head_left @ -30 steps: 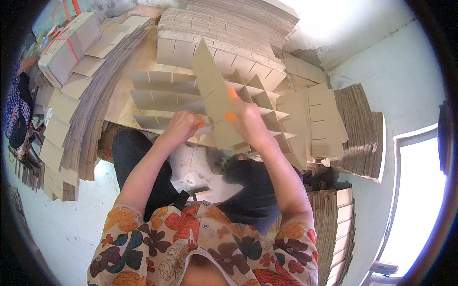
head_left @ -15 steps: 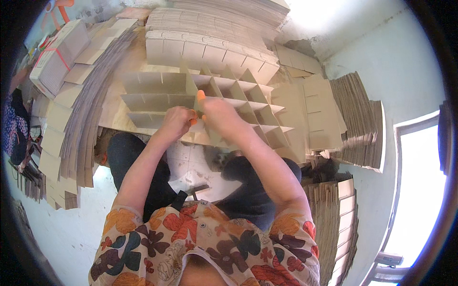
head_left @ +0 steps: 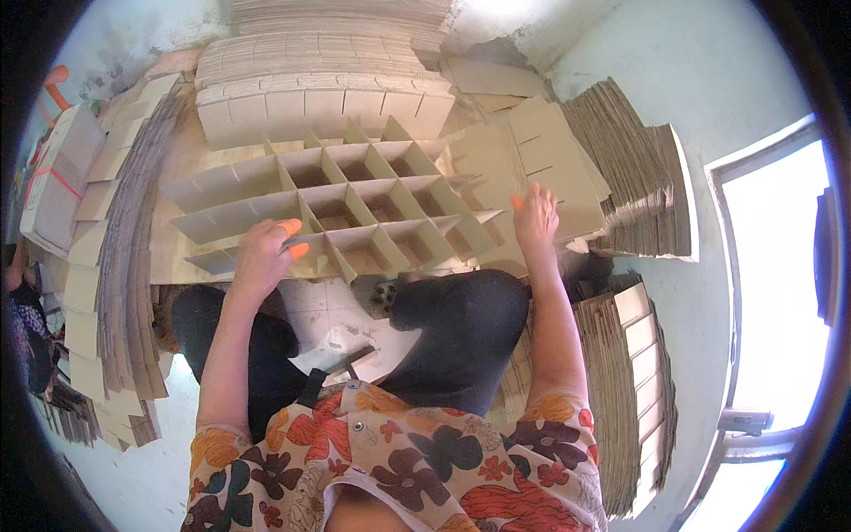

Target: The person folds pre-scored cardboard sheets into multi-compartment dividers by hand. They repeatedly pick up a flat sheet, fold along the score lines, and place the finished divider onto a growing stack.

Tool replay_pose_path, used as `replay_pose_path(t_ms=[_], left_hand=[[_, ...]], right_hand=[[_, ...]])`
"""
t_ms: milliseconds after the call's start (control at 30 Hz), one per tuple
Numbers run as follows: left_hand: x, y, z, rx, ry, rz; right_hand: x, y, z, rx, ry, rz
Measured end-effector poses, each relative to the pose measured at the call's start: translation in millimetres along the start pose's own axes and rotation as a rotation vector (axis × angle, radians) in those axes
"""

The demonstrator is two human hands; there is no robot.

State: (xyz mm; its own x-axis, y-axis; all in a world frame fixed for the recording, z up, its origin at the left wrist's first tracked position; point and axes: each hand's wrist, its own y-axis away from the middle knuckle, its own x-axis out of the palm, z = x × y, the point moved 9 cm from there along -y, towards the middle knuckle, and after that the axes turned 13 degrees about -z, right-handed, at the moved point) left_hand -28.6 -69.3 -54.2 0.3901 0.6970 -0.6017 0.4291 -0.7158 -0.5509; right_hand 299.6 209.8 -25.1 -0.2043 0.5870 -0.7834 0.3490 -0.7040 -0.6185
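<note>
The cardboard divider grid (head_left: 377,190) was stood on the worktop (head_left: 167,255), before a stack of slotted strips (head_left: 324,113). Two orange-covered fingers of the left hand (head_left: 263,257) were held apart at its near edge; whether cardboard was pinched could not be told. The right hand (head_left: 536,222) was positioned by flat sheets (head_left: 554,160), fingers loosely spread.

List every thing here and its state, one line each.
Divider grid: standing, left ends uncrossed.
Left hand: curled at the grid, grip unclear.
Right hand: over flat cardboard, apparently empty.
Back stack: piled, slotted.
Left cardboard row: overlapping.
Box: bound with red band.
</note>
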Motion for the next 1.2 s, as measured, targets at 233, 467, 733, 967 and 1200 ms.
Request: replay_pose_path(t_ms=[233,467,733,967,1200], left_hand=[[-4,1,0,0.030,-0.103,0.033],[-14,3,7,-0.013,-0.104,0.011],[-39,7,14,-0.047,-0.117,-0.046],[-57,20,41,-0.016,-0.130,-0.047],[-54,24,47,-0.073,-0.022,-0.107]], right_hand=[[39,41,-51,0.050,0.061,0.184],[25,22,-69,0.285,-0.107,0.115],[-15,-11,-57,0.367,-0.250,-0.047],[-161,-53,109,0.093,-0.676,-0.155],[-133,-7,274,-0.187,-1.048,0.223]])
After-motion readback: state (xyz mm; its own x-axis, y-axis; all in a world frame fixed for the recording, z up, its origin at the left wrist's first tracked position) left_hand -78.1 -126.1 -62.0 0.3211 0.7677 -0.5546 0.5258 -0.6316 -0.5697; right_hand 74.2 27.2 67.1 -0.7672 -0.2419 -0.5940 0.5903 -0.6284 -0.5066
